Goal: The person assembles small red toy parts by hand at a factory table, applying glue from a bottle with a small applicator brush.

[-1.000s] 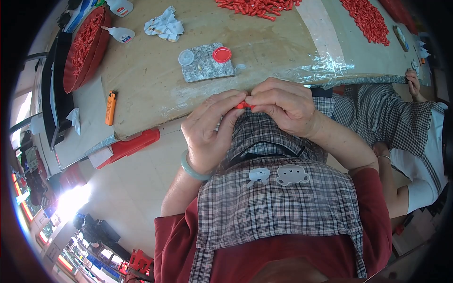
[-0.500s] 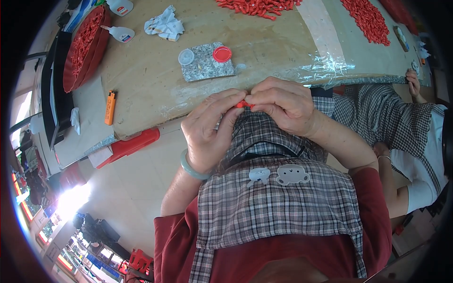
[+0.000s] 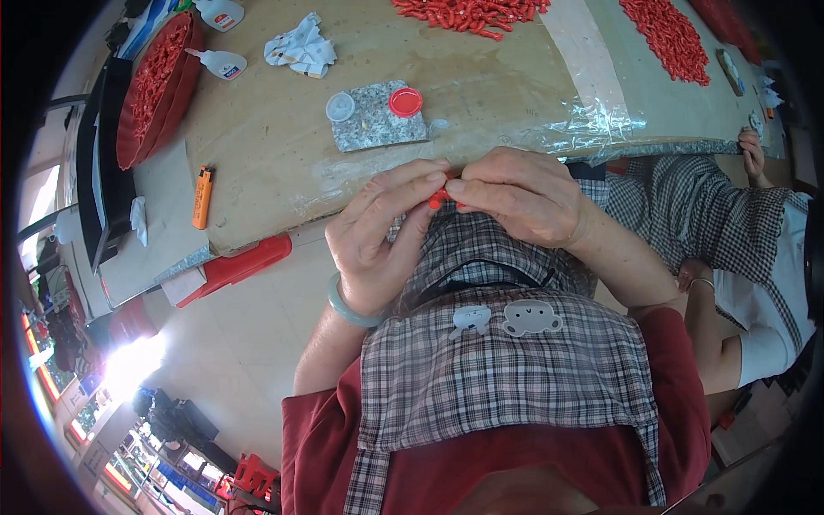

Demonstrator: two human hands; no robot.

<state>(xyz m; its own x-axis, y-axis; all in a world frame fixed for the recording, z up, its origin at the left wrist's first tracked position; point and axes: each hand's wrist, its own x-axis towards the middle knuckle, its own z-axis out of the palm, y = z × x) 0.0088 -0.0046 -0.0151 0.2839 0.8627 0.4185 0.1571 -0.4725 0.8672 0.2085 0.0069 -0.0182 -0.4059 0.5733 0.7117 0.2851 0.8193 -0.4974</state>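
Note:
Close to the table's front edge, both hands meet around a small, glossy red piece [image 3: 438,200], mostly covered by the fingers. My left hand [image 3: 378,215], below a pale green bangle, pinches it between thumb and fingertips. From the other side my right hand [image 3: 519,196] has its thumb and forefinger closed on the same piece. Just beyond the hands lies a speckled grey stone slab [image 3: 378,129]. On it stand a small clear cup [image 3: 340,106] and a round red lid or shallow dish [image 3: 406,103].
Heaps of red pieces lie at the far middle [image 3: 468,15] and far right [image 3: 665,43]. A red tray [image 3: 129,150] of similar pieces, white bottles [image 3: 225,65], a crumpled cloth [image 3: 302,47] and an orange cutter or lighter [image 3: 202,197] are leftward. A co-worker's hand [image 3: 752,153] rests at the right edge.
My right fingers have shifted slightly on the red piece, and its lower part has turned a little. Both hands stay together in nearly the same place.

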